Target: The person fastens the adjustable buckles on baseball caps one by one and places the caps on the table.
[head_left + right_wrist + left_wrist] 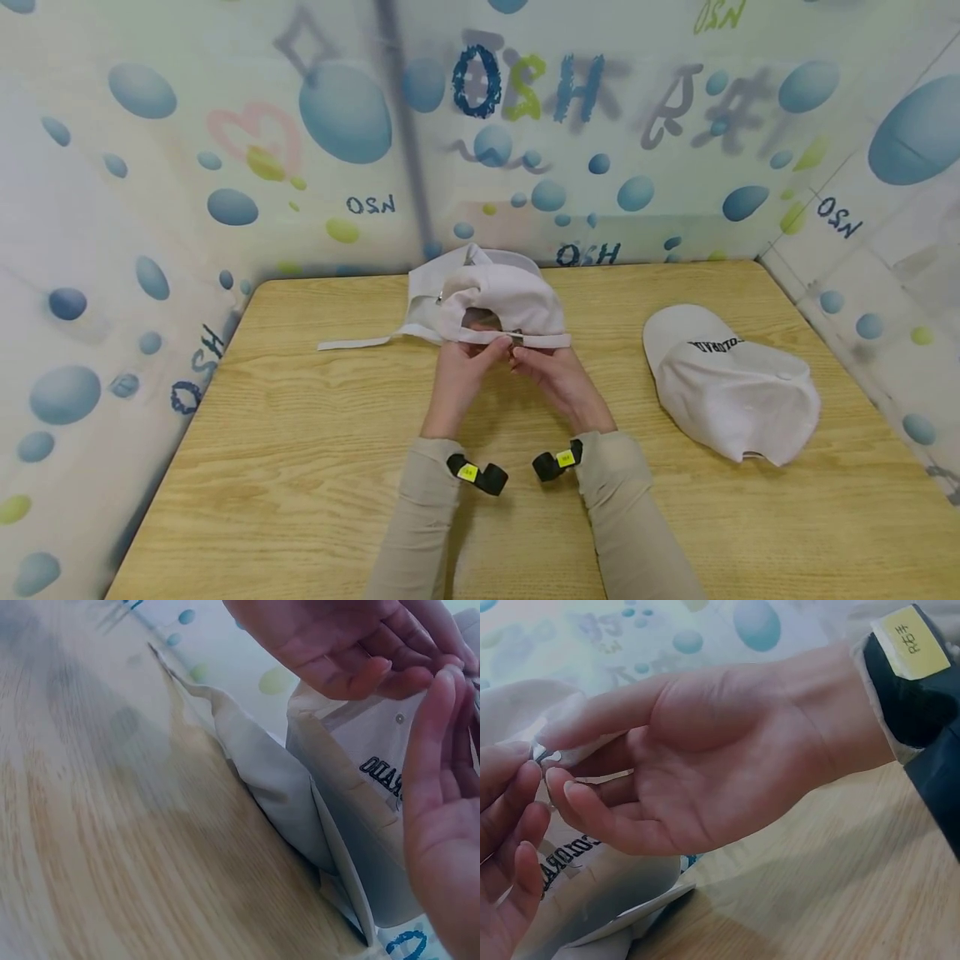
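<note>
Both hands hold the back strap (551, 341) of a pale cap (517, 292) at the middle of the table. My left hand (467, 371) pinches the strap between thumb and fingers just left of a small metal buckle (517, 335). From the other side my right hand (561, 382) pinches it, the fingertips of both hands nearly meeting. The left wrist view shows the shiny buckle (544, 755) between the fingertips. Dark lettering marks a cap (592, 892) below the hands there. Fingers partly hide the strap ends.
Behind the held cap lies another white cap (423, 292), its loose strap (352, 343) stretched left on the table. A third white cap (742, 383) with dark lettering rests at the right. Printed walls (300, 208) border the wooden table (300, 467).
</note>
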A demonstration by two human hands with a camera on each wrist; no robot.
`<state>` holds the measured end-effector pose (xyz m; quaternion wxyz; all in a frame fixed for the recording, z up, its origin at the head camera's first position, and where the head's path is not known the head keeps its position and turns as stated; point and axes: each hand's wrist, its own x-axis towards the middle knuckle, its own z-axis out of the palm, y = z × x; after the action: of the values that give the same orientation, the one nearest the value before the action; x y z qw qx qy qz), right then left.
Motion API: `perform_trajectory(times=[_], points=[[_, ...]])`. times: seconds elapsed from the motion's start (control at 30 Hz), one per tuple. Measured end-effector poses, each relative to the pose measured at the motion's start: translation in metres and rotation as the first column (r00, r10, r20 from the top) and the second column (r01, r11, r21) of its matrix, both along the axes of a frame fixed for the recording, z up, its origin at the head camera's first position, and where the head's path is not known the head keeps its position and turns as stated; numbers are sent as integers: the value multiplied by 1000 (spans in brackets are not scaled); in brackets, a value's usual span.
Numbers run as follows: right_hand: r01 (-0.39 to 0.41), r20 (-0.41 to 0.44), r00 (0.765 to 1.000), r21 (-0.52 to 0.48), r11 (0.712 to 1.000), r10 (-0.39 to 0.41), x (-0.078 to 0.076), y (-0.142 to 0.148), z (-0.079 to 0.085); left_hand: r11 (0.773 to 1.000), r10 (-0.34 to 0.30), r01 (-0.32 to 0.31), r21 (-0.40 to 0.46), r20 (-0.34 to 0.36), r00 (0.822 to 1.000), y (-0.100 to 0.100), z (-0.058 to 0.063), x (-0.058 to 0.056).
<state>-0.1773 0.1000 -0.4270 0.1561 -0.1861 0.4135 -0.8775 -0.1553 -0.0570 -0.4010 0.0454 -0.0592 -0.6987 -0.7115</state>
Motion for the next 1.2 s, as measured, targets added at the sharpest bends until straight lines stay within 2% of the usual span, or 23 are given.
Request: perform_trajectory(times=[0.2, 0.4, 0.53, 0.7, 0.8, 0.87, 1.0, 1.1, 1.2], points=[[64, -1, 998, 5, 998, -64, 1, 0, 0, 1000, -13, 13, -6, 1, 1000, 4, 16, 9], [142, 29, 989, 48, 989, -143, 1, -1, 1, 1000, -22, 22, 19, 12, 1000, 6, 19, 11], [166, 36, 985, 65, 984, -168, 1, -1, 2, 999, -33, 32, 42, 15, 999, 6, 18, 12], [155, 22, 987, 53, 987, -156, 1, 0, 2, 999, -38, 37, 29, 22, 999, 4, 15, 10], [143, 8, 990, 44, 989, -143, 0, 1, 1, 998, -33, 31, 62, 43, 999, 0, 7, 5], [135, 9, 991, 22, 991, -135, -1, 2, 0, 992, -27, 20, 125, 55, 998, -4, 0, 0], [117, 56, 992, -53, 992, -114, -5, 5, -5, 952, -27, 15, 306, 35, 999, -10, -11, -5], [109, 139, 986, -129, 986, -91, -6, 8, -7, 903, -63, 44, 426, 31, 998, -15, -13, -6], [112, 244, 968, -190, 975, -64, -7, 11, -7, 868, -93, 45, 495, 71, 993, -20, -14, -7]])
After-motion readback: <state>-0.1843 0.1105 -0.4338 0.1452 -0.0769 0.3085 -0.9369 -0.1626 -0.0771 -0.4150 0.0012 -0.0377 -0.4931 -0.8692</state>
